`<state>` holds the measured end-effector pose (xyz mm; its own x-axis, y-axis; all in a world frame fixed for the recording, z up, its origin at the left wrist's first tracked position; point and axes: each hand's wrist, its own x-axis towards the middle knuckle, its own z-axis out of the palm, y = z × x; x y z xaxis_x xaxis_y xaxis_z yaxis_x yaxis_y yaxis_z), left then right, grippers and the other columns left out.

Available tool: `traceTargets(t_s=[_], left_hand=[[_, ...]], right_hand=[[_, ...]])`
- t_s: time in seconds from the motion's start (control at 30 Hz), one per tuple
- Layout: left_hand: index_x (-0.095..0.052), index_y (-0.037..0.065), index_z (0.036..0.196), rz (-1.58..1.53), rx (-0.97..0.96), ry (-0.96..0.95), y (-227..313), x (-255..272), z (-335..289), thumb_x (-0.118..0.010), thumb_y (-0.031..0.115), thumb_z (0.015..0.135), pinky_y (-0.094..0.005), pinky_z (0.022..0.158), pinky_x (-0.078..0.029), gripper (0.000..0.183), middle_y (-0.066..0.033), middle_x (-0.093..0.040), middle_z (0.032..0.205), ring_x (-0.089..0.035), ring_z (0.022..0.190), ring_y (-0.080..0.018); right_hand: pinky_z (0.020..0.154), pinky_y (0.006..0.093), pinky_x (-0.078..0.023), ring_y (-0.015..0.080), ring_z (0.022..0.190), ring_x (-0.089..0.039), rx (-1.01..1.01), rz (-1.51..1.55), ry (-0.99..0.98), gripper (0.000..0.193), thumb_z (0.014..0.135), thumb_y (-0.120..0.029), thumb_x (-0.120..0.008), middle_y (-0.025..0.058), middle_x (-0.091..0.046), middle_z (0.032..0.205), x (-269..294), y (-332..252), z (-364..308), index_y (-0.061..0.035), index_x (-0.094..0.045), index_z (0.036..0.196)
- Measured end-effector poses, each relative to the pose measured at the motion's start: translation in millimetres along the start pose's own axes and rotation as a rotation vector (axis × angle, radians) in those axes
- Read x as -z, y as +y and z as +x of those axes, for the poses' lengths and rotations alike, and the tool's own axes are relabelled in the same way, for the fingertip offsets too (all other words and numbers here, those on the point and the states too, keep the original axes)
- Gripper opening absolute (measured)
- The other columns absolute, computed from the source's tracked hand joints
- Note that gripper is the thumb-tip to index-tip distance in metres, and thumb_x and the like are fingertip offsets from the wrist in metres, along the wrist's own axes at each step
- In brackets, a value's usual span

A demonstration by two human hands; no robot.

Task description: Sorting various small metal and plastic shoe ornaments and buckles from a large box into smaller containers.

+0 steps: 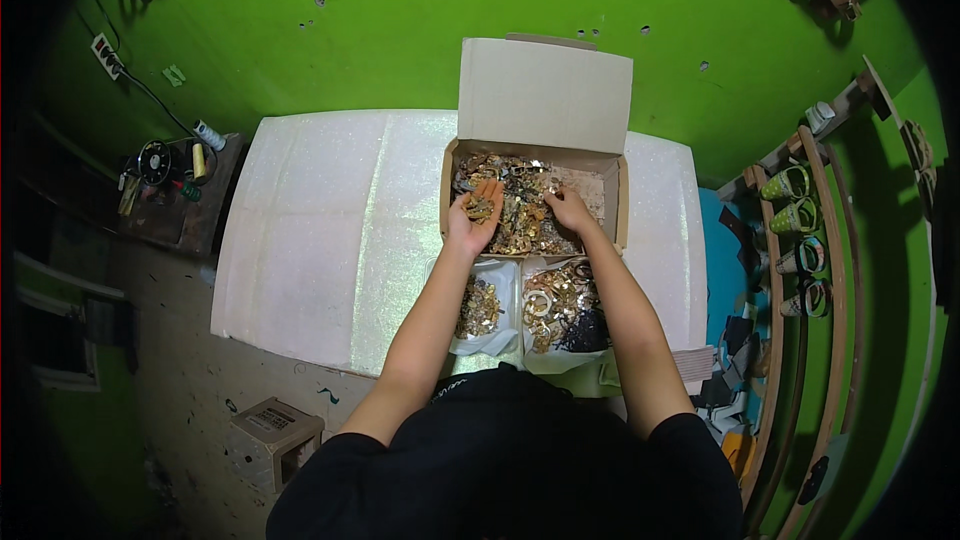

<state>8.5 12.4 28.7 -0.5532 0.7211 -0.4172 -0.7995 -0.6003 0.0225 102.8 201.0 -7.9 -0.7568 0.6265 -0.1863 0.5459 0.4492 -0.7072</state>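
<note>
A cardboard box [622,202] with its lid raised stands on the white table, holding a heap of small gold- and silver-coloured metal pieces [525,225]. Over its left side my left hand [474,224] is turned palm up and cupped, with several gold-coloured metal pieces [480,208] lying in it. At the box's right side, my right hand [571,210] has its fingers drawn together at the heap's edge. What those fingertips hold, if anything, is too small to make out. Bare cardboard shows at the box's back right.
Two plastic-lined trays stand in front of the box: the left tray [508,312] holds metal pieces, the right tray [540,364] rings, metal bits and something dark. The sparkly white table [310,230] extends leftward. A wooden rack [835,340] with sandals is at right, a stool [275,430] lower left.
</note>
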Motion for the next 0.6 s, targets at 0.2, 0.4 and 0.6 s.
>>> traceTargets(t_s=[0.2, 0.4, 0.6], left_hand=[[-0.047, -0.003, 0.105, 0.000, 0.006, 0.001, 1.1, 0.3, -0.5, -0.023, 0.018, 0.088, -0.0351, 0.090, -0.041, 0.037, -0.0156, -0.051, 0.112, -0.047, 0.109, -0.0260], [-0.047, -0.002, 0.106, 0.000, 0.010, 0.001, -2.4, -2.5, -0.8, -0.023, 0.018, 0.088, -0.0351, 0.090, -0.041, 0.036, -0.0156, -0.051, 0.112, -0.047, 0.109, -0.0256], [-0.047, -0.003, 0.107, 0.002, -0.017, 0.016, 2.0, 2.1, -2.9, -0.023, 0.018, 0.088, -0.0353, 0.091, -0.040, 0.037, -0.0158, -0.051, 0.113, -0.046, 0.110, -0.0259]], right_hand=[[0.079, 0.0339, -0.042, 0.0306, 0.089, -0.055, 0.009, 0.003, -0.033, 0.046, 0.075, -0.032, -0.058, 0.0223, -0.057, 0.093, -0.9, -4.1, -1.5, 0.0086, -0.053, 0.097], [0.074, 0.0311, -0.043, 0.0252, 0.076, -0.055, 0.026, -0.010, -0.064, 0.037, 0.072, -0.025, -0.061, 0.0160, -0.058, 0.082, -14.4, 9.0, 2.4, 0.0032, -0.052, 0.095], [0.050, 0.0328, -0.051, 0.0219, 0.061, -0.056, -0.271, 0.219, -0.124, 0.032, 0.074, -0.017, -0.058, 0.0109, -0.056, 0.079, -12.2, -24.5, -10.3, -0.0013, -0.047, 0.099]])
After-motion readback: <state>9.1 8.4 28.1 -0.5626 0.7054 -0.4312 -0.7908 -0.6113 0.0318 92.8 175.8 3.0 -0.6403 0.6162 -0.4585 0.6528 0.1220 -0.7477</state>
